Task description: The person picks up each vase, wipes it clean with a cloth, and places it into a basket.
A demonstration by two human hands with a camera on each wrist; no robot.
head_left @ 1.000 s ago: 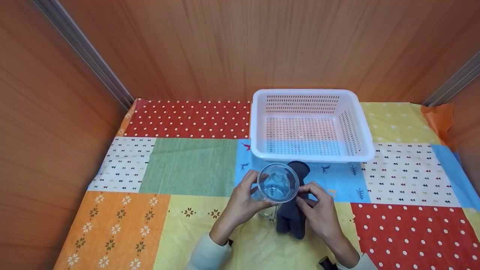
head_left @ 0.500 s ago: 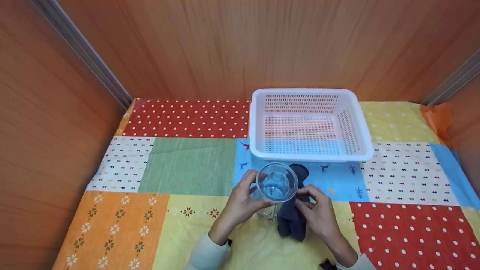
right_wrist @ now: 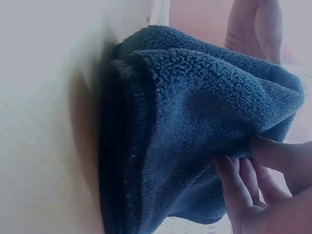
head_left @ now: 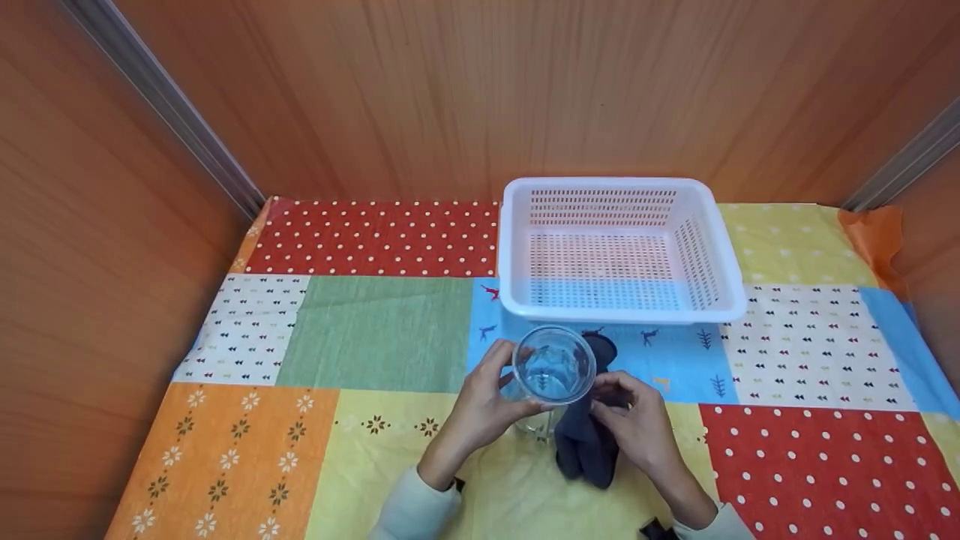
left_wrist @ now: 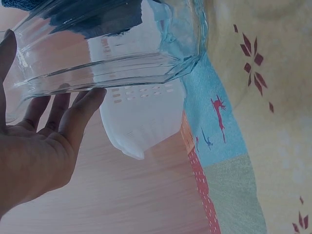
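Observation:
My left hand [head_left: 480,401] grips a clear drinking glass [head_left: 553,365] by its side, with the round mouth towards the head camera. Thick, faceted walls of the glass [left_wrist: 126,73] show in the left wrist view, where the fingers [left_wrist: 78,117] spread along it. Against the glass's right side hangs a dark blue-grey fluffy cloth [head_left: 586,450], partly hidden behind the rim. My right hand [head_left: 641,420] pinches that cloth between thumb and fingers. Seen from the right wrist, the folded cloth [right_wrist: 195,107] drapes down past the right hand [right_wrist: 273,183].
A white plastic basket [head_left: 622,313] with slotted walls and nothing inside stands just beyond the hands. Under everything lies a patchwork tablecloth [head_left: 390,330]. Wood-grain panels [head_left: 420,97] close off the back and both sides.
The cloth has slipped slightly towards the person along the glass, and my right hand has shifted a little the same way. My left hand and the glass stay almost still.

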